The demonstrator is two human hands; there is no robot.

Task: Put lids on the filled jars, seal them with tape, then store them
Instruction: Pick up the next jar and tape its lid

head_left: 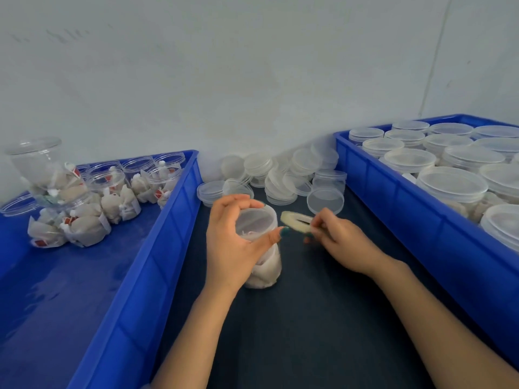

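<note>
Between two blue plastic crates, a dark desk (323, 318) is seen, and the work is being done at its middle. The left crate (157, 248) is loaded with open clear jars stuffed with pale paper-wrapped packets; the right crate (393, 220) is packed with jars that are already lidded. A heap of loose round clear plastic lids (280, 175) is piled at the back of the desk.

The clear plastic jar (266, 270) being worked on, filled with the same pale packets, is stood upright on the desk just in front of that heap. A lid appears to be seated on it. Its top is encircled by the left hand (227, 245), thumb and fingers curled round the rim. A small yellowish roll of tape (296, 220) is pinched in the right hand (339, 242), just beside the jar's top. Whether a free end has been drawn out cannot be told through the blur.

The jar is judged light, thin-walled and smooth, so a slip or a dented side is the likely risk. Hold is best taken at the stiffer lidded rim. The tape is expected to cling and fold on itself, so the roll is best held by its edges.
</note>
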